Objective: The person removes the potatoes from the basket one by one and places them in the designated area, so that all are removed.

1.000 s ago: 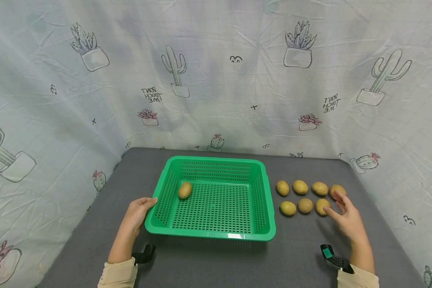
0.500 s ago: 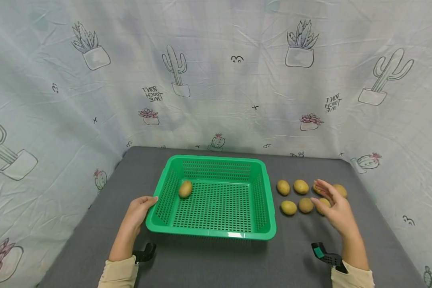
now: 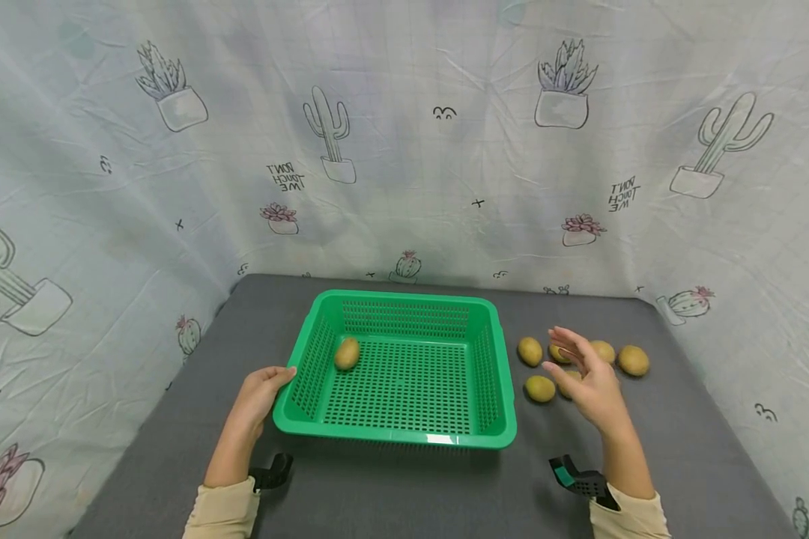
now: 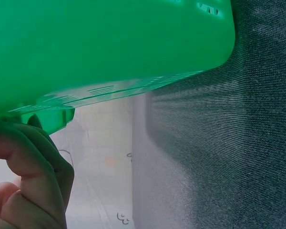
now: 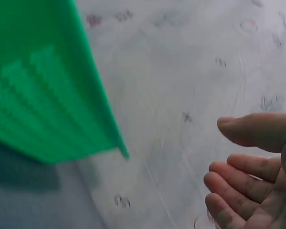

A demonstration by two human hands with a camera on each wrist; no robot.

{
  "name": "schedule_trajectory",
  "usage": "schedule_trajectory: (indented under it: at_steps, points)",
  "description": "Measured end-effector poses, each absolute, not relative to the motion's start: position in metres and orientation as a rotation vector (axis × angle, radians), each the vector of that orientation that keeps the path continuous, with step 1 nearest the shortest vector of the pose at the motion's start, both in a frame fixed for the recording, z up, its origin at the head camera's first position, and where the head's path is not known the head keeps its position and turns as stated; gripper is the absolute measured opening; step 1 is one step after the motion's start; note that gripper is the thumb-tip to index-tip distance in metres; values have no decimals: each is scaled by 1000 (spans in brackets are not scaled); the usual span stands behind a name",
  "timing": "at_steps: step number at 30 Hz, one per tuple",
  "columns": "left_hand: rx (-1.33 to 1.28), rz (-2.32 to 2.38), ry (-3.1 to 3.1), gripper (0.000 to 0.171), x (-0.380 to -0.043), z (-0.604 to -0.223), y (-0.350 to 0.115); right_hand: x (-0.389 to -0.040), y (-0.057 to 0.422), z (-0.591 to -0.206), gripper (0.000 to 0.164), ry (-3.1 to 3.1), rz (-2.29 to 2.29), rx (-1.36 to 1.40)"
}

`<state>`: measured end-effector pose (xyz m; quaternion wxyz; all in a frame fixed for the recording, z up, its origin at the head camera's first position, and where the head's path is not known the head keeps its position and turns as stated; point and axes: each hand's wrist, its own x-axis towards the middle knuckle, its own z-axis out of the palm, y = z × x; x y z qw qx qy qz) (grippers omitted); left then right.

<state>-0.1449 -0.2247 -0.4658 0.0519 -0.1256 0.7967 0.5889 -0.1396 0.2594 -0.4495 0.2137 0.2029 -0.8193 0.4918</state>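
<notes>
A green plastic basket with slotted walls stands mid-table, one yellow-brown potato lying in its left part. My left hand grips the basket's left rim, thumb on top; in the left wrist view its fingers curl close below that rim. Right of the basket, my right hand hovers over potatoes set out in two rows, thumb and fingers apart and nothing between them. It partly covers a back-row potato and a front-row potato. The right wrist view also has the right hand holding nothing.
Other potatoes lie in view: a back-left potato, a front-left potato and a far-right potato. Dark grey cloth covers the table. A cactus-print curtain hangs behind and along both sides.
My right hand has moved left along the potatoes, from the right end of the rows toward the basket, uncovering the far-right potato. The left hand and the basket have stayed in place.
</notes>
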Motion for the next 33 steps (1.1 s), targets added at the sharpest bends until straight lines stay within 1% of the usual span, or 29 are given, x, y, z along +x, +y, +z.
schedule_trajectory:
  at_steps: [5,13,18,23,33]
  points:
    - [-375,1793,2427,41,-144,-467,-225,-143,238,-437,56,-2295,1387,641]
    - [-381,1782,2436,43,-143,-467,-228,-151,201,-422,54,-2313,1453,691]
    - [-380,1773,2441,45,-142,-469,-229,-156,176,-408,53,-2378,1421,685]
    - [-383,1789,2423,43,-141,-469,-229,-160,149,-393,55,-2457,1435,656]
    - [-345,1803,2409,46,-143,-469,-226,-184,105,-382,55,-2467,1565,812]
